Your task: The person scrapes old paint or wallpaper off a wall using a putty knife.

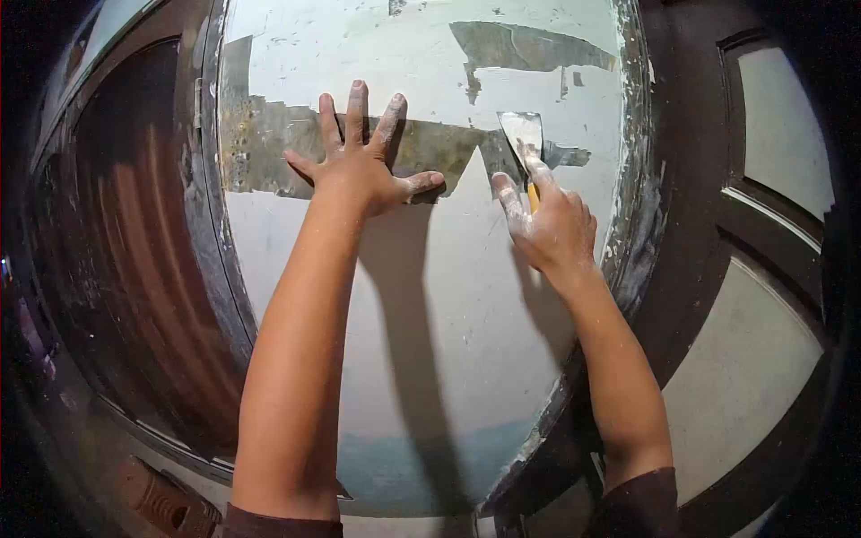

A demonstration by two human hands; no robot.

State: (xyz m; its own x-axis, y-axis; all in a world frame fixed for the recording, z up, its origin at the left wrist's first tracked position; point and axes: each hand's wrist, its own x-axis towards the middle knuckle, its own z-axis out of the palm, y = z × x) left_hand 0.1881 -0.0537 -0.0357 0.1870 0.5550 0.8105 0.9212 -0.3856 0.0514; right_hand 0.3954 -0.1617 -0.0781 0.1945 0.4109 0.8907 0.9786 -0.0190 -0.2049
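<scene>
My left hand (357, 161) is spread on the wall, fingers apart and pointing up, over a bare grey-brown strip (269, 139) where the white coat is gone. In my right hand (554, 215) is a putty knife (522, 133) with a yellow handle, its wide blade angled up and smeared with white. The blade lies over the right part of the same strip, beside a pointed tip of remaining white coat (475, 179). White dust covers the fingers of both hands. My left hand holds nothing.
Another bare patch (529, 47) shows higher on the white wall. A dark wooden door (134, 242) is on the left, and a dark frame with pale panels (744, 377) on the right. A brown object (166, 493) lies low at the left.
</scene>
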